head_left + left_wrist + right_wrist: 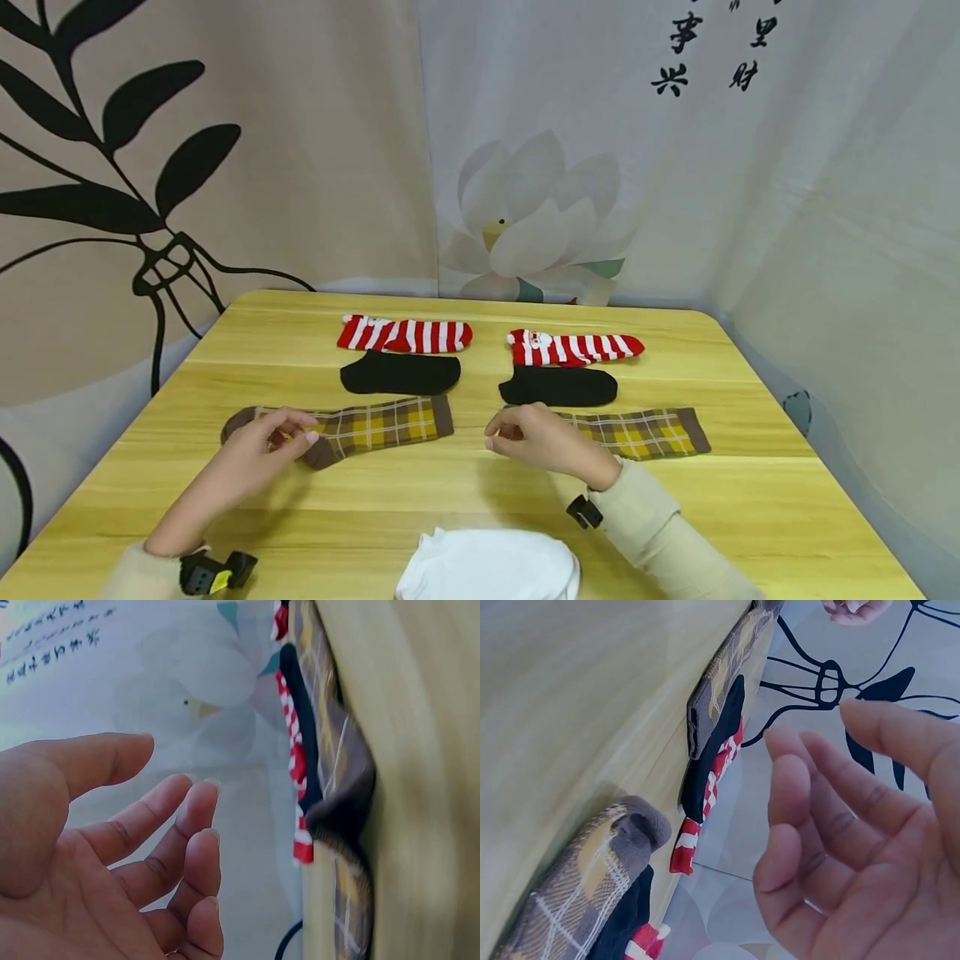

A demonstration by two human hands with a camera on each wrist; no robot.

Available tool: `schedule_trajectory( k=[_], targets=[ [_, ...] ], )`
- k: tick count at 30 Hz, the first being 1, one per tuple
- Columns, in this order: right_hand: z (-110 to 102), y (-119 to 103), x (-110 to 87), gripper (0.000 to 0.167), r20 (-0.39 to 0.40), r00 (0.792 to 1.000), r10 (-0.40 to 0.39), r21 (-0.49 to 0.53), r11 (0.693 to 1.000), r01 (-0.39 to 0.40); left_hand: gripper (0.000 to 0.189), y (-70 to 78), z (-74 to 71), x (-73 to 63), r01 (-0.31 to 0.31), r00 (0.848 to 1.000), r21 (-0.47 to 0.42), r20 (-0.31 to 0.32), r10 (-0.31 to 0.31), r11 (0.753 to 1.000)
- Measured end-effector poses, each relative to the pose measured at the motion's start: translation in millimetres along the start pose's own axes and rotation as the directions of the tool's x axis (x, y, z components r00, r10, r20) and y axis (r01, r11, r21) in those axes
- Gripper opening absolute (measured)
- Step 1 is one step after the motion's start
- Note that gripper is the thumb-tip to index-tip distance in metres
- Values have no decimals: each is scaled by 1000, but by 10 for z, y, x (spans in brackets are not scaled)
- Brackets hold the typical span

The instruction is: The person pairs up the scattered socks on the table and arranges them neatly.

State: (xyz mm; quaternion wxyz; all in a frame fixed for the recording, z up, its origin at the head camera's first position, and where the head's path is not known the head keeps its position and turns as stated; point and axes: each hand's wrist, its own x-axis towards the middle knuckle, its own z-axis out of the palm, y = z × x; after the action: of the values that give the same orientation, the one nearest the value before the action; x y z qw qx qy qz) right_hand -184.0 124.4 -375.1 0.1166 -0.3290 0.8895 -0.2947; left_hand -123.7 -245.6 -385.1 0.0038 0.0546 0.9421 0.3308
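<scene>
- Left hand, one, bare: I see thumb and fingertips apart, fingers loosely bent, raised over the left plaid sock.
- Right hand, one, bare: thumb and fingertips apart as I read the wrist view, fingers loosely bent, above the left end of the right plaid sock.
- Left plaid sock, brown and yellow: flat on the table, brown cuff to the right, heel towards the person.
- Right plaid sock, matching: flat, brown cuff to the right; the hand covers its other end from me in the head view.
- Black socks, two, low-cut: I place one just beyond each plaid sock.
- Striped socks, two, red and white: lying along the far sides of the black pair.
- White cloth bundle, one: at the near edge of my head view, between the forearms.
- Hanging cloth, printed with leaves, a flower and characters: behind the table.
</scene>
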Motion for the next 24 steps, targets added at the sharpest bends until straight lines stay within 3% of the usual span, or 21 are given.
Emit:
schedule_trajectory(
  k=[10,16,24],
  targets=[
    [-30,16,339,28,-14,997,74,29,997,-74,38,-262,-154,142,9,1000,16,-1,-9,1000],
    [10,61,571,32,6,991,137,43,990,-137,44,-465,-227,248,58,998,31,13,-58,998],
    [127,110,799,32,31,974,224,59,973,-225,49,-627,-284,325,130,990,46,56,-132,990]
  ],
)
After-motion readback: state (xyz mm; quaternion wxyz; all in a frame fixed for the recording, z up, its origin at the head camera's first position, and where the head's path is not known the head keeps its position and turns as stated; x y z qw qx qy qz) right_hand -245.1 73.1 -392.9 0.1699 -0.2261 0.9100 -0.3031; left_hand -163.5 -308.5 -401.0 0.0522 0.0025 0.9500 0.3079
